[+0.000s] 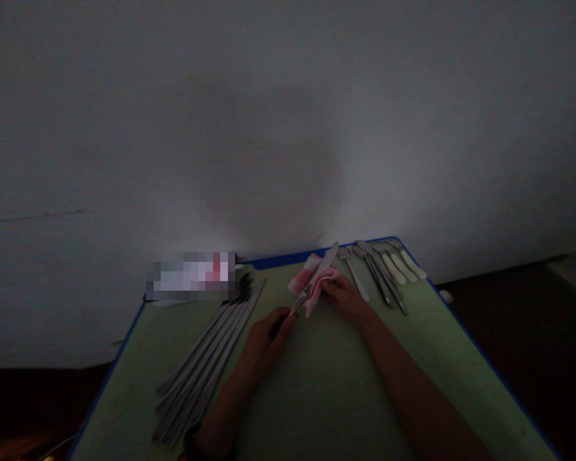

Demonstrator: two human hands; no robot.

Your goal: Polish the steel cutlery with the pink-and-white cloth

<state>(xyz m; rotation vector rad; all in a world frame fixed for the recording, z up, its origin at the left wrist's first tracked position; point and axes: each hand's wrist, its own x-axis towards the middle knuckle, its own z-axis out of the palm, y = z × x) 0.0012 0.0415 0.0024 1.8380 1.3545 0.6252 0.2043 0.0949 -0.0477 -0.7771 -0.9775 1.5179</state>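
Note:
Over the middle of the table, my left hand [266, 339] grips the handle end of a table knife [329, 257], whose blade points up and away. My right hand [343, 298] is closed on a pink and white cloth [325, 280], which is folded around the middle of the knife. The blade's tip sticks out beyond the cloth. Just right of the cloth a fork [354, 274] lies on the table, close to my right fingers. To the left of my left hand a fanned row of several long-handled metal utensils [216, 352] lies on the tabletop.
Several metal utensils [379, 275] and forks with white handles [394, 269] lie at the back right of the green table [326, 397], which has a blue edge. A blurred-out white and red item [192, 278] is at the back left. A pale wall [288, 128] stands behind.

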